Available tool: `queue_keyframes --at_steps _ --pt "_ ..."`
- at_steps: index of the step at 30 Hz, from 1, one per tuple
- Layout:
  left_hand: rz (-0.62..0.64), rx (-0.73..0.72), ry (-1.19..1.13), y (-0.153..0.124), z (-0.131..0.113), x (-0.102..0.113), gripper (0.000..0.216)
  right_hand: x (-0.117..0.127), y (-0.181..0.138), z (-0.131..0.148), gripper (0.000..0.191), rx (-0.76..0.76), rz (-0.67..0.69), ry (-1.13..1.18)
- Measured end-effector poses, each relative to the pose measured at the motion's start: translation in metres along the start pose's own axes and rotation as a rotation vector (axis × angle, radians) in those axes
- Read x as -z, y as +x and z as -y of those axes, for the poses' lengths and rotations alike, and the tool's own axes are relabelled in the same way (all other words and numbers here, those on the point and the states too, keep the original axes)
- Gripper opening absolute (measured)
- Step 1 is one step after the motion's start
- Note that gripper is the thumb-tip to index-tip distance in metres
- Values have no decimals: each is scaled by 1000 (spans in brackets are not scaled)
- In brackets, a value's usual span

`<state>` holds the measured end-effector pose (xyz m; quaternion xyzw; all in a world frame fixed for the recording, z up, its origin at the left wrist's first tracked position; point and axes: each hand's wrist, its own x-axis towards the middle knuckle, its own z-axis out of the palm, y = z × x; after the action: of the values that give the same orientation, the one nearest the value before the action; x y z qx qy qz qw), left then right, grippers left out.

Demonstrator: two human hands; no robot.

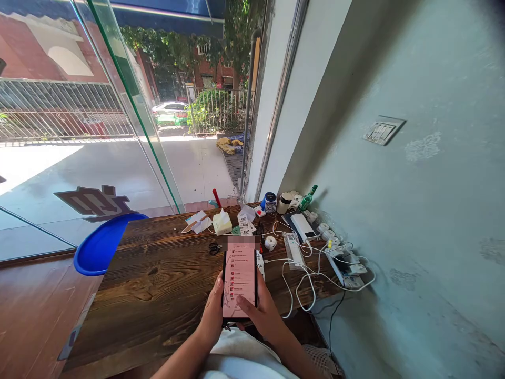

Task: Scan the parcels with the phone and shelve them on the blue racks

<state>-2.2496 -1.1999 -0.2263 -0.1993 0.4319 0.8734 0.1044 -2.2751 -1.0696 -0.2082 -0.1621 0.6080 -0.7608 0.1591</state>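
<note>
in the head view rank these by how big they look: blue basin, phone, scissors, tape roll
1. blue basin, even partly hidden by the table
2. phone, nearest the camera, so it looks enlarged
3. scissors and tape roll: about alike, not ranked

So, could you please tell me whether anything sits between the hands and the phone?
Nothing visible does. The left hand holds the phone by its left edge and the right hand by its right edge, both directly on it. The scissors lie on the table just beyond its top left corner.
</note>
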Motion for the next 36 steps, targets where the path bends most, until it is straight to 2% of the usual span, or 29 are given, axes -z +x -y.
queue_keyframes --at_steps 4,8,11,15,21,28,31,34,36 --pt "24 -5 16 -2 -2 -3 87 -10 -1 -5 46 17 -214 -95" --pt "9 -14 31 -3 -3 -7 93 -13 -1 -10 40 5 -286 -161" --pt "5 -22 39 -4 -3 -7 96 -10 -2 -17 42 -29 -355 -82" --pt "13 -32 51 -3 -3 -6 92 -7 -3 -27 51 -98 -533 11" --pt "21 -14 13 -1 -3 -4 87 -10 -2 -17 51 -71 -391 9" --pt "-8 -41 -8 0 -6 -5 75 -6 -1 -17 58 -69 -302 -34" --pt "-8 -42 -19 0 -6 -5 75 -3 0 -15 59 92 -275 -168" --pt "-14 -36 -28 -1 -6 -5 76 2 -1 -6 53 312 -275 -507" --pt "-16 -45 -32 -1 -7 -5 77 5 -2 0 49 409 -285 -717"
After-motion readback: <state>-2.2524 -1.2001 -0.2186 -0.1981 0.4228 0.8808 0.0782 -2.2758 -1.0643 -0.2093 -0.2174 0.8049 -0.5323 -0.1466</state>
